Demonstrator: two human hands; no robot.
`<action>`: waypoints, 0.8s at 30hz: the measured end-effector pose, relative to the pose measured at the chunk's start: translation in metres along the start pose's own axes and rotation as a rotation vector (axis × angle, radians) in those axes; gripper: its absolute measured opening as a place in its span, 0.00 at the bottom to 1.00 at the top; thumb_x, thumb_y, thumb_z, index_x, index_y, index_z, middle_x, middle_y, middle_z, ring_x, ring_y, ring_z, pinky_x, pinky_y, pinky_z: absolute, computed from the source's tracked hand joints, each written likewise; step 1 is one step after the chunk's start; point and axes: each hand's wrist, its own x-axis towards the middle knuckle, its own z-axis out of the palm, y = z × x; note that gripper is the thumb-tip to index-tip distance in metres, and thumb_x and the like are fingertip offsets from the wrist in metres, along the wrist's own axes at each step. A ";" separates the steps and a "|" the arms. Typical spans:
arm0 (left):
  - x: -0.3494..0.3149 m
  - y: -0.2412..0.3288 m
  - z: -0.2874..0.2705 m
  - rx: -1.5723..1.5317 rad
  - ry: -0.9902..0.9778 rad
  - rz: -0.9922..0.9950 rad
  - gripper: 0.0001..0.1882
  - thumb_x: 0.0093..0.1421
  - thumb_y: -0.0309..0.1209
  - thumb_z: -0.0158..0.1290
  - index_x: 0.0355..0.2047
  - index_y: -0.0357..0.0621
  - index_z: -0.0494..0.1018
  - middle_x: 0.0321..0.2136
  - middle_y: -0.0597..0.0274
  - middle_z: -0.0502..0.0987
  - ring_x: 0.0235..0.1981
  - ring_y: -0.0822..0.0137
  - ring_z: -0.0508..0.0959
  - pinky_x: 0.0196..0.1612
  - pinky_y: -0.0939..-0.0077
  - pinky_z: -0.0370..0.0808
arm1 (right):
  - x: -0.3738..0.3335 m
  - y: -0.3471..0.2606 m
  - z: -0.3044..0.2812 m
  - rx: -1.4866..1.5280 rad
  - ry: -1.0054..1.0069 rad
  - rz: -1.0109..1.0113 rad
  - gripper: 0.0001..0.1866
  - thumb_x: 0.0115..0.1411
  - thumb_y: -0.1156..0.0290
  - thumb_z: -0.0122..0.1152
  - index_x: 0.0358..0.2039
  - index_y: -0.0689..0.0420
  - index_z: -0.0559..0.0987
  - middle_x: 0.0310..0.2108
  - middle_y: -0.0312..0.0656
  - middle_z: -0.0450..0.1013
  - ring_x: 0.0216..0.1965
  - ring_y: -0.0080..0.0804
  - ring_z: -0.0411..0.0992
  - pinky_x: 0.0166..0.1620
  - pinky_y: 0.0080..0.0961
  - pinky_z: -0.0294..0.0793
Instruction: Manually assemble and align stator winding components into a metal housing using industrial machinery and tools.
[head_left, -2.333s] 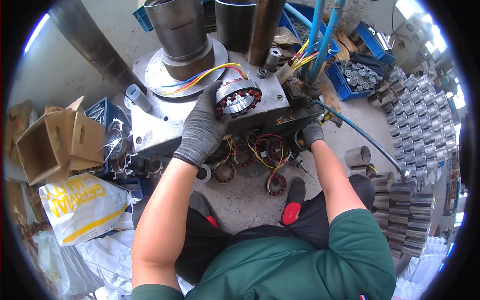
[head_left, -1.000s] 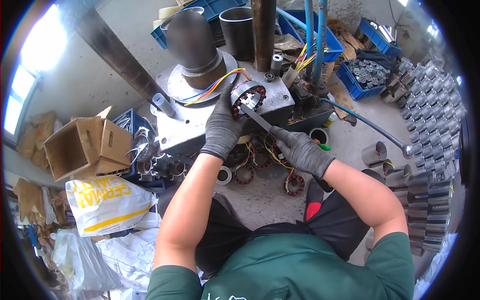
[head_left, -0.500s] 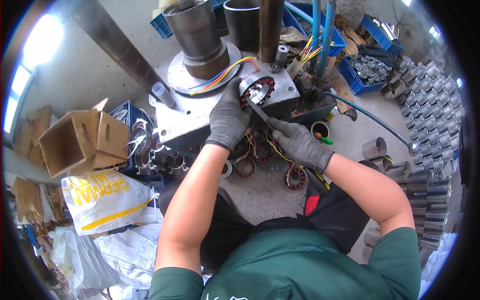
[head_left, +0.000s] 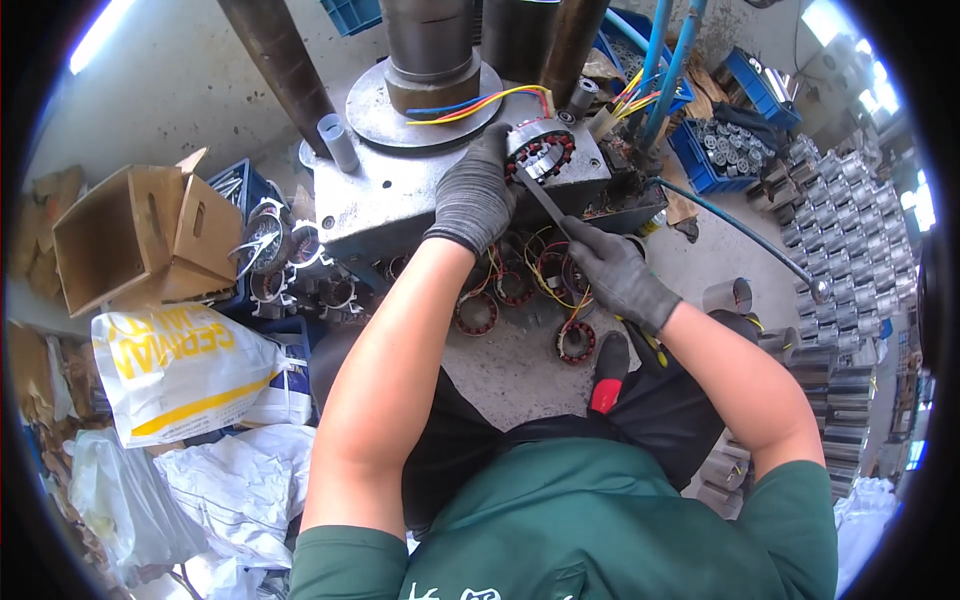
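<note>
My left hand (head_left: 474,192), in a grey knit glove, grips the left side of a motor stator (head_left: 541,150). The stator is a silvery ring with red and black windings, tilted so that its open face shows toward me. Its blue, yellow and red lead wires (head_left: 478,104) stretch left above the hand. My gloved right hand (head_left: 622,272) is closed round a flat grey metal tool (head_left: 540,198), whose kind I cannot make out. The tool's tip meets the stator's lower left rim. Both hands are at the front edge of the metal press table (head_left: 385,205).
A round steel plate (head_left: 365,112) carries a thick cylinder behind the stator. More wound stators (head_left: 576,341) lie on the floor below. Cardboard box (head_left: 105,235) and white sack (head_left: 185,375) stand left; stacked metal housings (head_left: 850,235) and a blue bin of parts (head_left: 708,172) stand right.
The view has shifted, so the press table sits higher in it. The stator has tilted, showing more of its inner opening. Both hands keep their hold, and the tool stays at the rim.
</note>
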 end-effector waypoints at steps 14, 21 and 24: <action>-0.001 0.002 0.001 -0.043 0.013 -0.030 0.39 0.55 0.31 0.67 0.66 0.47 0.63 0.53 0.42 0.78 0.55 0.45 0.79 0.59 0.54 0.76 | -0.011 -0.020 0.001 0.074 -0.019 0.040 0.26 0.72 0.68 0.51 0.67 0.65 0.68 0.60 0.59 0.74 0.64 0.50 0.72 0.63 0.37 0.71; -0.003 0.010 -0.006 -0.047 0.026 0.023 0.36 0.56 0.28 0.65 0.65 0.46 0.64 0.54 0.43 0.77 0.55 0.44 0.79 0.56 0.52 0.77 | -0.031 -0.009 -0.038 -0.079 0.017 0.088 0.26 0.71 0.70 0.55 0.68 0.60 0.68 0.48 0.59 0.80 0.46 0.50 0.81 0.52 0.34 0.78; -0.001 0.011 -0.006 -0.104 -0.002 -0.022 0.38 0.56 0.27 0.64 0.66 0.48 0.63 0.52 0.41 0.78 0.54 0.43 0.79 0.56 0.52 0.77 | -0.031 0.002 -0.028 -0.148 0.046 -0.038 0.27 0.69 0.71 0.57 0.68 0.59 0.68 0.47 0.61 0.79 0.48 0.53 0.80 0.51 0.40 0.78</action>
